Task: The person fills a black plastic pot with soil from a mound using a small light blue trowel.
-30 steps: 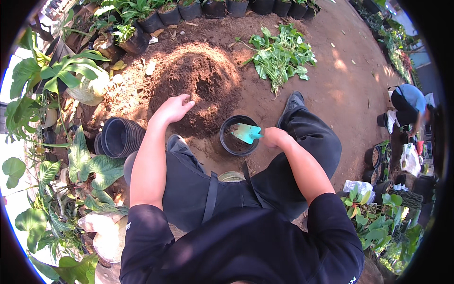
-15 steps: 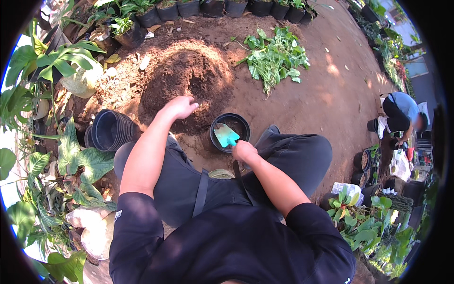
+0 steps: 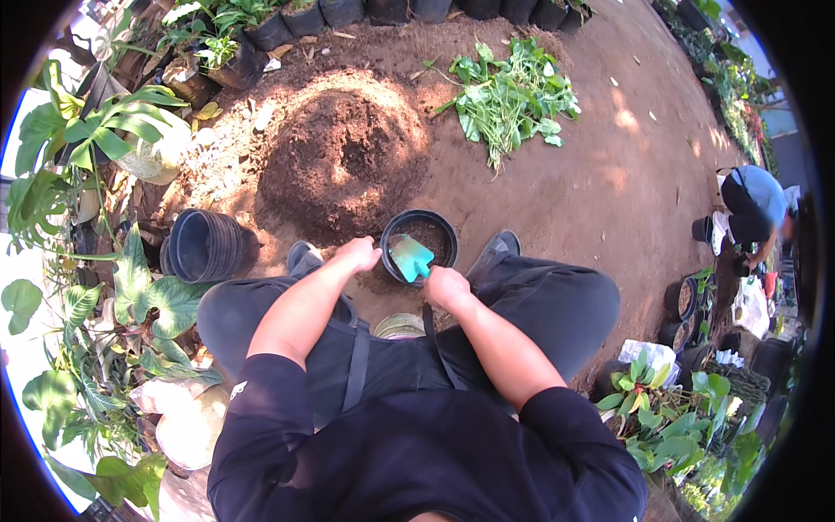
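Observation:
Between my legs stands a round black plastic pot (image 3: 451,233), with some brown soil (image 3: 428,231) visible in its bottom. My right hand (image 3: 446,286) is closed round the handle of a turquoise hand trowel (image 3: 409,256), whose blade lies inside the pot. At the pot's left rim is my left hand (image 3: 358,254), its fingers closed on the edge; the fingertips are partly hidden. Just beyond the pot rises a mound of dark brown soil (image 3: 304,161) with a hollow in its near side.
A nested stack of black pots (image 3: 202,246) lies tilted at my left. Uprooted leafy green plants (image 3: 513,96) lie beyond the mound, right. Potted plants (image 3: 300,19) line the far edge. Large leaves (image 3: 165,300) crowd the left. Another person (image 3: 752,200) bends over at the far right.
My left hand has come back from the soil mound to the pot's left rim. The trowel stays in my right hand, its blade still in the pot.

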A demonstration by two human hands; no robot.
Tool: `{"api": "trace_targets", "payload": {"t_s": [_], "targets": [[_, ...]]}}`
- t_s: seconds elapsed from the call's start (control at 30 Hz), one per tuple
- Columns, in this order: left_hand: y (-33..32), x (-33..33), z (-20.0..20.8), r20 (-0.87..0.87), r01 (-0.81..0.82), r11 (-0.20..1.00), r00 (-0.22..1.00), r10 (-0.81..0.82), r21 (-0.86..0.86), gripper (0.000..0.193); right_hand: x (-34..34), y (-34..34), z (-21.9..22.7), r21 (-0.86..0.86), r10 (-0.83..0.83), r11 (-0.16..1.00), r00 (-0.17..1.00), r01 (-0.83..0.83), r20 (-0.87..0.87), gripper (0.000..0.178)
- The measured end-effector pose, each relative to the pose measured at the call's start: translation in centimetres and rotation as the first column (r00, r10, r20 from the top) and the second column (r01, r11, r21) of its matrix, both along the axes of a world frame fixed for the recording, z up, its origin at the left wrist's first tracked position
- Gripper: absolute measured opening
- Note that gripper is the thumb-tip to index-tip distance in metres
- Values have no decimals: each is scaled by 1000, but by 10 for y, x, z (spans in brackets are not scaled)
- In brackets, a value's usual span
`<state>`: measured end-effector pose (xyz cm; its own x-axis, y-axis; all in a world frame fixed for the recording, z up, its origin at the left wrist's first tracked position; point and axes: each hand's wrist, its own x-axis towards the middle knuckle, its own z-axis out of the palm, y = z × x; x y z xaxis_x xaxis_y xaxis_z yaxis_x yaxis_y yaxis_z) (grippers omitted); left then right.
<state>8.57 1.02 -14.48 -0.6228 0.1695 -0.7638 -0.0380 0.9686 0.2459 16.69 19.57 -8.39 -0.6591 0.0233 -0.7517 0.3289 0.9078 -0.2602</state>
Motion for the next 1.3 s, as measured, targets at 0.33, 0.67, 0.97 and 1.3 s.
{"api": "trace_targets", "payload": {"t_s": [0.33,0.67,0.97,1.3], "targets": [[17,9,-59,105,-436,898,897,429,57,46,-8,4,4,-77,-23,997,1000,22,-9,28],[21,28,-62,80,-248,967,964,252,-57,38,-31,14,26,-29,70,997,997,-71,-24,22],[17,53,-66,301,-363,931,892,338,30,47,-34,17,36,20,196,980,981,-196,15,23],[21,45,-76,58,-221,975,973,223,-32,49,-34,25,26,-19,90,996,993,-92,-79,21]]}}
